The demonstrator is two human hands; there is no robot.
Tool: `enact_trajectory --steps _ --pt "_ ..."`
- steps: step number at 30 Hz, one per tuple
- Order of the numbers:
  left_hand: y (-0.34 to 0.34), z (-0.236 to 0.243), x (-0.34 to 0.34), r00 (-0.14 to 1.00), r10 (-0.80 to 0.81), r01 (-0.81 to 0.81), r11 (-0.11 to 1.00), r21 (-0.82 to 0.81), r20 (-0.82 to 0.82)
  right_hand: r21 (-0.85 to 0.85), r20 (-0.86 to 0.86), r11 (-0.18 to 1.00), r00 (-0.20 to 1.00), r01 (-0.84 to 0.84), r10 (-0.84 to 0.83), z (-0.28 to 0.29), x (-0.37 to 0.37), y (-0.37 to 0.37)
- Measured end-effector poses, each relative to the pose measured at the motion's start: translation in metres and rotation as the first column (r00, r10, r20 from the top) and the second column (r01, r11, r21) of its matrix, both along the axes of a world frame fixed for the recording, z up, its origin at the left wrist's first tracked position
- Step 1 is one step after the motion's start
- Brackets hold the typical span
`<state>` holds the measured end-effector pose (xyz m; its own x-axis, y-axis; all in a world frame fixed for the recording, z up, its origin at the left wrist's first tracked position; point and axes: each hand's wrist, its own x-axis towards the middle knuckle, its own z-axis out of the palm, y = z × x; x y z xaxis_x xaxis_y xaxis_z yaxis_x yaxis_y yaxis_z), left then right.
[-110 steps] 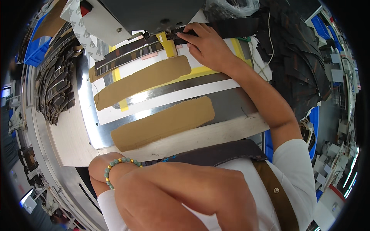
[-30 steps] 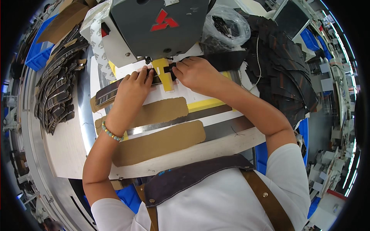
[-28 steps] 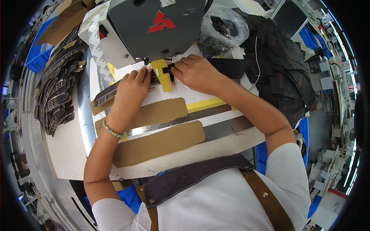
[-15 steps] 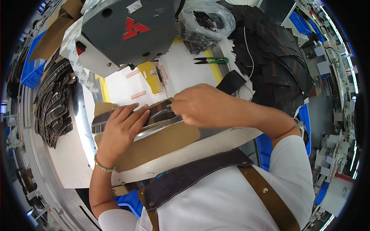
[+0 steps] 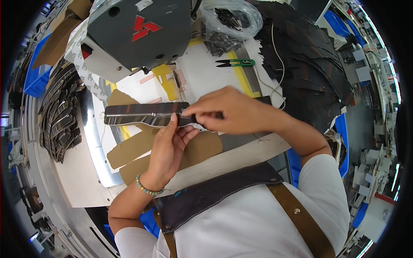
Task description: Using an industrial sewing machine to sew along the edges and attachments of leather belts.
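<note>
A dark striped fabric strip with a metal zipper [image 5: 133, 115] lies across my grasp in front of the machine head [image 5: 135, 34]. My left hand [image 5: 167, 150] is palm up beneath its right part, thumb pressed on top near the zipper. My right hand [image 5: 228, 109], slightly blurred, has its index finger at the zipper's right end and the other fingers curled; what they grip is unclear. Tan cardboard templates [image 5: 122, 152] lie below the strip. A yellow guide piece [image 5: 163, 84] sits under the machine, and green-handled thread snips [image 5: 234, 62] lie to its right.
Stacked striped pieces [image 5: 58, 116] stand left, beside a blue bin [image 5: 34, 77]. Dark fabric pieces [image 5: 309, 64] are heaped right, with a white cord [image 5: 279, 60]. A plastic bag of dark parts [image 5: 228, 21] sits behind. The table's wooden edge [image 5: 258, 148] borders my body.
The strip came out from under the machine toward me and is now lifted above the cardboard. My left hand turned palm up; my right hand moved along with the strip.
</note>
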<state>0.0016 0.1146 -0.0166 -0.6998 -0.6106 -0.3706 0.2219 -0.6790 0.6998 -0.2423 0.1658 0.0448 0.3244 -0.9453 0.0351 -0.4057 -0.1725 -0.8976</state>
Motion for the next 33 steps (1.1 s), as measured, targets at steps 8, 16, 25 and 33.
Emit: enact_trajectory --steps 8,16,25,33 --pt "0.003 0.010 -0.004 0.971 0.213 -0.214 0.977 -0.003 0.113 -0.422 -0.808 0.906 0.446 0.014 -0.384 -0.065 -0.100 -0.022" --pt "0.010 0.012 -0.003 0.961 0.201 -0.173 0.973 -0.155 0.191 -0.113 -0.146 0.990 0.984 0.085 -0.101 -0.020 -0.046 -0.045" --pt "0.001 0.019 -0.005 0.908 0.238 -0.092 0.916 -0.390 0.344 0.036 -0.307 0.976 0.927 -0.215 0.215 -0.029 -0.026 -0.079" --pt "-0.022 0.015 0.004 0.915 0.263 -0.130 0.910 -0.393 0.305 -0.401 -0.586 0.903 0.801 -0.158 -0.120 -0.062 -0.028 -0.075"
